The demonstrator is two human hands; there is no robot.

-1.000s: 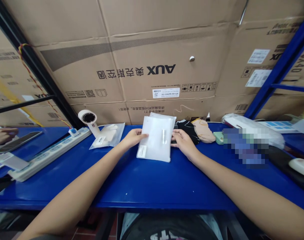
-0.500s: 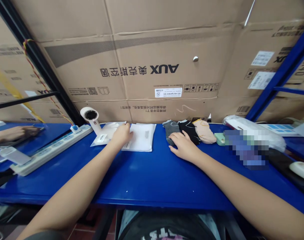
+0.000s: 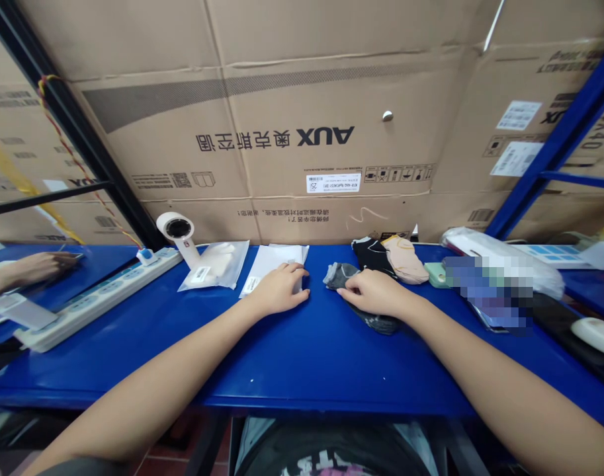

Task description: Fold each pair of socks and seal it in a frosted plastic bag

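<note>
Gray sock bundle (image 3: pixel 380 322) pinched by right hand (image 3: pixel 378 292), ends protruding left and nearside; left hand (image 3: pixel 280 289) over white pouches (image 3: pixel 265 262), can't tell if gripping.

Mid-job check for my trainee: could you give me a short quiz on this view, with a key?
1. Which thing is the right hand touching?
A) black socks
B) gray socks
C) peach socks

2. True or false: the left hand rests on the white bags.

3. Fill in: the power strip lies to the ____ of the white bags.

Key: 1. B; 2. true; 3. left
</note>
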